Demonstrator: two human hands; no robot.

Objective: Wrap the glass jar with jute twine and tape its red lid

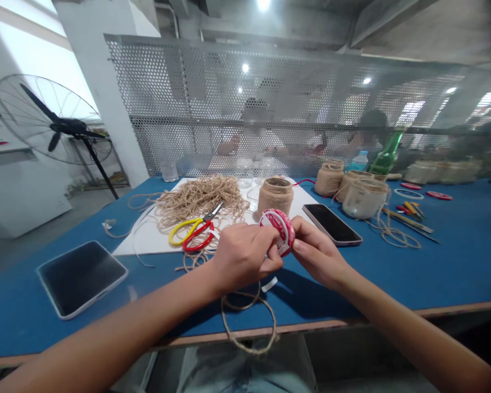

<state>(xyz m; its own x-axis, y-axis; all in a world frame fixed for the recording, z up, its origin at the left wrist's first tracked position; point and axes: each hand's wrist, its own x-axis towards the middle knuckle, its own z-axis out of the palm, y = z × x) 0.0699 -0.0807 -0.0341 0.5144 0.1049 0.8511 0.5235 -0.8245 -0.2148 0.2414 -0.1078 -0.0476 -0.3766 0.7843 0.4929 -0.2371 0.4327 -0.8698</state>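
Note:
A red and white roll of tape is held up over the near middle of the table. My right hand pinches its right edge between thumb and fingers. Against its left side, my left hand is closed, its fingertips pressed to the roll's face. Behind the roll stands a twine-wrapped jar. Left of my left hand lie scissors with one yellow and one red handle, blades apart, beside a heap of jute twine. A loop of twine hangs over the table's front edge below my hands.
A tablet lies at left and a phone at right. Several jars, a green bottle and tools occupy the right side. A perforated metal screen stands behind, with people beyond it.

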